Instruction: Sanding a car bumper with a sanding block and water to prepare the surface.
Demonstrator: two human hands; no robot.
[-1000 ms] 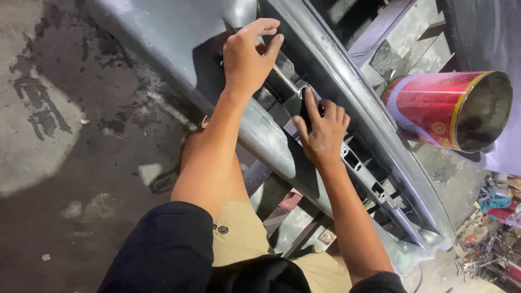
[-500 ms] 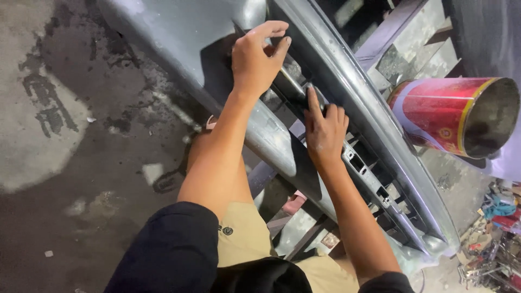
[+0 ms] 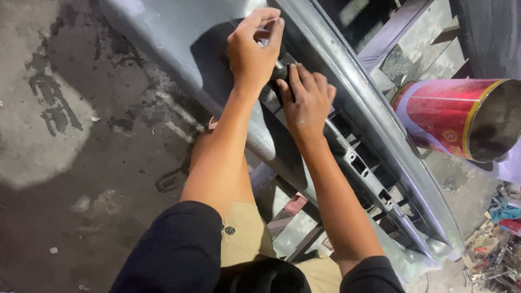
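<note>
The left hand [image 3: 251, 54] was curled over the inner edge of a grey car bumper [image 3: 179, 43], its thumb and forefinger pinched together on something too small and shadowed to make out, perhaps a clip or fastener. The right hand [image 3: 306, 100] lay just beside it, touching it at the knuckles, fingers spread and pressed flat against the dark grille section [image 3: 358, 163] of the bumper, gripping nothing. The bumper ran slantwise across the view, from the top left down to the lower right, propped above the ground on a stand [image 3: 287, 228] of metal bars. Below and to the left spread a stained concrete floor [image 3: 65, 163], blotched with dark patches and pale worn spots. To the right, near the bumper's far edge, a red metal can [image 3: 445, 116] with a gold rim lay on its side, and scraps of debris [image 3: 496, 244] cluttered the lower right corner.
</note>
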